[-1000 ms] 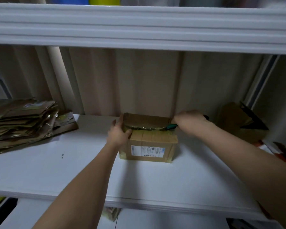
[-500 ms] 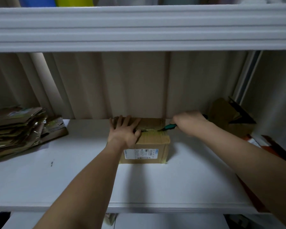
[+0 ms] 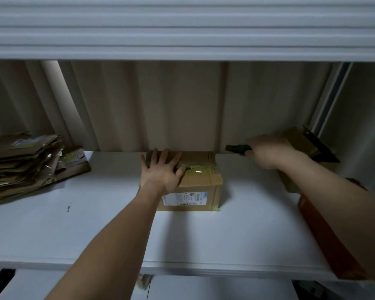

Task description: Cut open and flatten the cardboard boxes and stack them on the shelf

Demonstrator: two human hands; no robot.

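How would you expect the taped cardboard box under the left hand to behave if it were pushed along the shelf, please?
The cardboard box is squat and flat-bottomed, so it should slide on the smooth shelf rather than tip or roll. Still taped shut, it probably stays rigid under the left hand. Its glossy tape may feel slippery.

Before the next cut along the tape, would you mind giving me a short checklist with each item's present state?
1. Left hand presses flat on the cardboard box: ok.
2. Right hand grips the green cutter: ok.
3. Cutter on the tape: not ok, it is off to the right of the box.
4. Tape fully slit: cannot tell.
5. Left fingers clear of the tape line: not ok, the thumb lies by it.
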